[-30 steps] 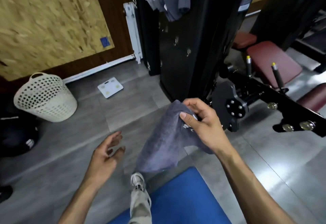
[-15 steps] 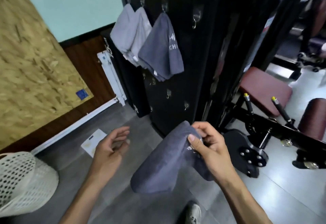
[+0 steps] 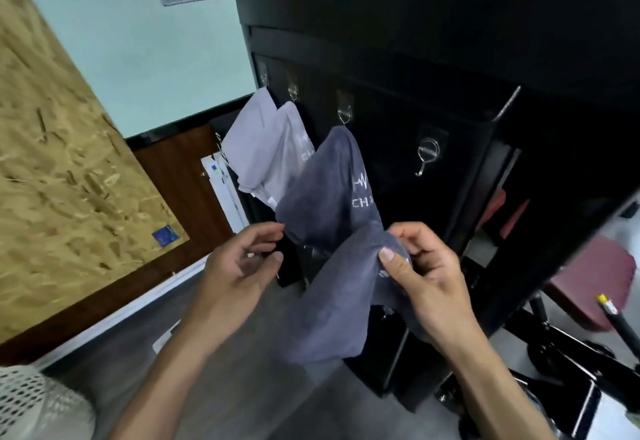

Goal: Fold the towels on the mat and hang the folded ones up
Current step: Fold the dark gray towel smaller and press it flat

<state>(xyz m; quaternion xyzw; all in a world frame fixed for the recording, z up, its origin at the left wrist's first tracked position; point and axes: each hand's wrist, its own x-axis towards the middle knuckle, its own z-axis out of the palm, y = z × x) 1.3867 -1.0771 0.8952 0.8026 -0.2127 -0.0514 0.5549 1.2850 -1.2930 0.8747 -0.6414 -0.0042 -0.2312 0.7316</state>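
Note:
My right hand pinches the top corner of a folded dark grey towel, which hangs down from my fingers. To its left my left hand hovers with fingers apart, holding nothing. Ahead stands a black cabinet with a row of metal hooks. Two light grey towels hang from the left hooks and a dark grey towel with white lettering hangs from the third. One hook to the right is bare, above and slightly right of my right hand. The mat is out of view.
A white mesh laundry basket sits at the bottom left on the grey floor. A chipboard panel leans on the left wall. Gym equipment with a dark red padded seat and black bars stands to the right.
The view has tilted up and closer to the cabinet. My right hand has raised the folded towel toward the hooks, and my left hand has risen beside it.

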